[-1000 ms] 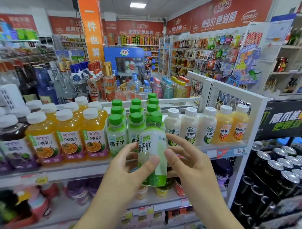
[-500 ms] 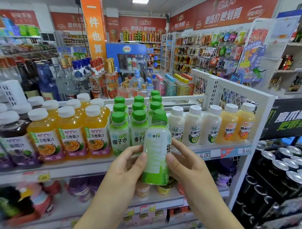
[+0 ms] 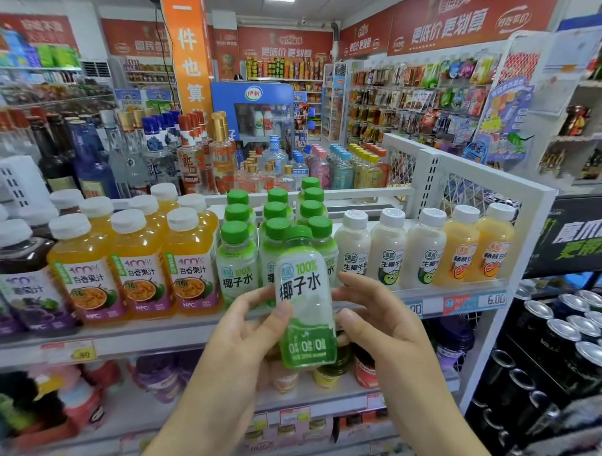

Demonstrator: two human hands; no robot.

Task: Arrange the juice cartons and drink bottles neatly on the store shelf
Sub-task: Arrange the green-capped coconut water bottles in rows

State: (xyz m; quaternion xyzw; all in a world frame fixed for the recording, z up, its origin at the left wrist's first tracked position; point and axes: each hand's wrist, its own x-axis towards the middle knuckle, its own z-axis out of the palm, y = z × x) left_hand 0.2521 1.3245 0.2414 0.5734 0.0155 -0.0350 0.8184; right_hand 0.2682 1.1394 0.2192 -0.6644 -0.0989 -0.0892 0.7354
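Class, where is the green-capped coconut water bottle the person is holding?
In the head view, the coconut water bottle sits centre frame, between the left hand and right hand, before the green-capped row.

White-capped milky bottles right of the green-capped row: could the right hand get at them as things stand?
Probably not freely: the right hand is holding the coconut water bottle. Otherwise the milky bottles stand unobstructed at the shelf front.

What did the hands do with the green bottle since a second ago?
The green-capped coconut water bottle was turned in the hands: half a second ago its label faced away, now the big label faces the camera. The left hand and right hand held it throughout, in front of the white shelf. The rows of orange juice bottles and milky white bottles stayed put.
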